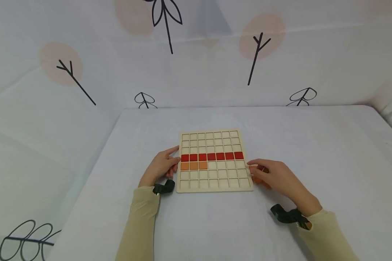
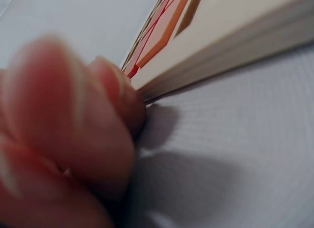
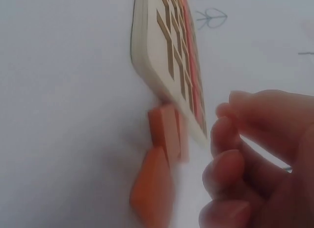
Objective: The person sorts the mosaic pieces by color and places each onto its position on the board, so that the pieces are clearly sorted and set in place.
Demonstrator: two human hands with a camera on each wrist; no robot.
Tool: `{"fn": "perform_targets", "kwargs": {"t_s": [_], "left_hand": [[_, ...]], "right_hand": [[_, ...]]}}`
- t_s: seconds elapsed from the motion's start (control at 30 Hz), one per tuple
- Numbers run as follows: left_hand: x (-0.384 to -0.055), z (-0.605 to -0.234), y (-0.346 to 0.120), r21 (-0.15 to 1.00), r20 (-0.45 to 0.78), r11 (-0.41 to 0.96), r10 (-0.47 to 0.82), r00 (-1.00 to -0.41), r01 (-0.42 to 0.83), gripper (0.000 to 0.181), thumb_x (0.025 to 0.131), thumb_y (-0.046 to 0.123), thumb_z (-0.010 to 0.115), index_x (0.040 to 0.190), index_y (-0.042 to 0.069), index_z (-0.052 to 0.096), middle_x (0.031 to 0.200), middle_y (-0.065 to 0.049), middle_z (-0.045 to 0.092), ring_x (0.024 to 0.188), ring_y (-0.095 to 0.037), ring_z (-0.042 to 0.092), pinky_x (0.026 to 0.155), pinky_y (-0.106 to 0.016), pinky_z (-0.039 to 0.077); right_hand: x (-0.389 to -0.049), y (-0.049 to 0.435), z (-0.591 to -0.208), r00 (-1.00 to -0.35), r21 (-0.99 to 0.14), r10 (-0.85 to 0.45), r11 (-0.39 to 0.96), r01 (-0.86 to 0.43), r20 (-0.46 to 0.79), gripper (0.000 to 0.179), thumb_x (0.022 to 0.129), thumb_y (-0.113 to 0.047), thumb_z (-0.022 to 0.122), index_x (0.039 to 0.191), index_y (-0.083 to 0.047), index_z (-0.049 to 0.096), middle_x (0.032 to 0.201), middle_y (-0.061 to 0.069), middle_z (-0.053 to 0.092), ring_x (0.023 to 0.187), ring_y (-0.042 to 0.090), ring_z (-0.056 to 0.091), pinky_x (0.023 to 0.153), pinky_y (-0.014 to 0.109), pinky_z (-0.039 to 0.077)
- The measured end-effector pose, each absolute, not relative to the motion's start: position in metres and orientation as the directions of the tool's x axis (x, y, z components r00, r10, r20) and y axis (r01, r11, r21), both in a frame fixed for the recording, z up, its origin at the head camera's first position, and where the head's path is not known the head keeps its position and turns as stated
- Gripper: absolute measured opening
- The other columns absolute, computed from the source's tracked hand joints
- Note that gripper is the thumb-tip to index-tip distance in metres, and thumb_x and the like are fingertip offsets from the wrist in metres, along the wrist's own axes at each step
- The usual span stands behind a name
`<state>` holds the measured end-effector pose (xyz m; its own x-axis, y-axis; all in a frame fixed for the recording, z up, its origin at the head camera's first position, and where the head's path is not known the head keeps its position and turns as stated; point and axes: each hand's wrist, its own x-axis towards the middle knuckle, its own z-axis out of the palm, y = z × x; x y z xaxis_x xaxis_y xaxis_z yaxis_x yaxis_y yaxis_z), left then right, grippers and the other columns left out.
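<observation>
A pale wooden grid board lies flat on the table. A full row of red tiles crosses its middle, and three orange tiles fill the left end of the row just below. My left hand rests at the board's left edge, index finger extended and fingertips against the side. Off the board's right edge, my right hand hovers over loose orange tiles with its fingers loosely bent. In the right wrist view, its fingertips stand apart from those tiles and nothing shows between them.
White cloth covers the table, and a patterned sheet hangs behind and to the left. The board's other cells hold no tiles. Each wrist carries a dark strapped camera, the right one low over the cloth.
</observation>
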<state>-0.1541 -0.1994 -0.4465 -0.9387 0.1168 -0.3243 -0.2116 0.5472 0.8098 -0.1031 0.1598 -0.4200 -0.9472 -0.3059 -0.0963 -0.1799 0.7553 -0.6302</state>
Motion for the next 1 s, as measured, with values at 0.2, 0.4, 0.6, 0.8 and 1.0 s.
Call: {"fn": "perform_targets", "kwargs": {"t_s": [0.2, 0.4, 0.6, 0.8, 1.0], "left_hand": [[-0.154, -0.448, -0.200, 0.816, -0.329, 0.536, 0.121, -0.937, -0.217, 0.051, 0.089, 0.025, 0.055, 0.136, 0.027, 0.036, 0.058, -0.008, 0.055, 0.040, -0.016, 0.047, 0.039, -0.026, 0.040], [-0.155, -0.449, -0.200, 0.814, -0.319, 0.544, 0.120, -0.940, -0.207, 0.051, 0.088, 0.025, 0.055, 0.136, 0.028, 0.037, 0.058, -0.008, 0.054, 0.040, -0.016, 0.048, 0.039, -0.025, 0.040], [-0.155, -0.449, -0.200, 0.812, -0.337, 0.540, 0.123, -0.933, -0.222, 0.052, 0.088, 0.025, 0.055, 0.136, 0.028, 0.036, 0.059, -0.008, 0.055, 0.041, -0.016, 0.048, 0.040, -0.026, 0.040], [-0.155, -0.448, -0.201, 0.816, -0.326, 0.538, 0.129, -0.936, -0.210, 0.052, 0.088, 0.025, 0.055, 0.137, 0.026, 0.036, 0.059, -0.008, 0.055, 0.040, -0.017, 0.048, 0.039, -0.026, 0.040], [-0.155, -0.449, -0.201, 0.815, -0.326, 0.542, 0.137, -0.936, -0.204, 0.052, 0.089, 0.025, 0.054, 0.137, 0.026, 0.035, 0.059, -0.007, 0.054, 0.041, -0.016, 0.048, 0.040, -0.026, 0.041]], "right_hand": [[-0.099, 0.175, -0.420, -0.955, -0.589, -0.291, 0.783, -0.200, -0.062, 0.033, 0.088, -0.034, 0.055, 0.114, -0.014, 0.060, 0.071, -0.004, 0.055, 0.066, 0.013, 0.048, 0.056, 0.028, 0.041], [-0.098, 0.187, -0.424, -0.957, -0.565, -0.278, 0.804, -0.187, -0.078, 0.031, 0.086, -0.031, 0.058, 0.112, -0.014, 0.061, 0.075, -0.002, 0.053, 0.069, 0.016, 0.046, 0.057, 0.027, 0.040], [-0.096, 0.193, -0.433, -0.953, -0.567, -0.291, 0.802, -0.191, -0.090, 0.027, 0.086, -0.034, 0.058, 0.106, -0.016, 0.063, 0.073, -0.004, 0.051, 0.068, 0.014, 0.044, 0.057, 0.026, 0.038], [-0.093, 0.193, -0.435, -0.954, -0.559, -0.285, 0.808, -0.186, -0.094, 0.025, 0.086, -0.033, 0.058, 0.104, -0.016, 0.064, 0.073, -0.005, 0.052, 0.068, 0.013, 0.045, 0.059, 0.028, 0.038], [-0.092, 0.196, -0.438, -0.947, -0.554, -0.298, 0.811, -0.188, -0.116, 0.028, 0.084, -0.035, 0.059, 0.104, -0.015, 0.063, 0.072, -0.004, 0.047, 0.067, 0.012, 0.043, 0.057, 0.026, 0.035]]}}
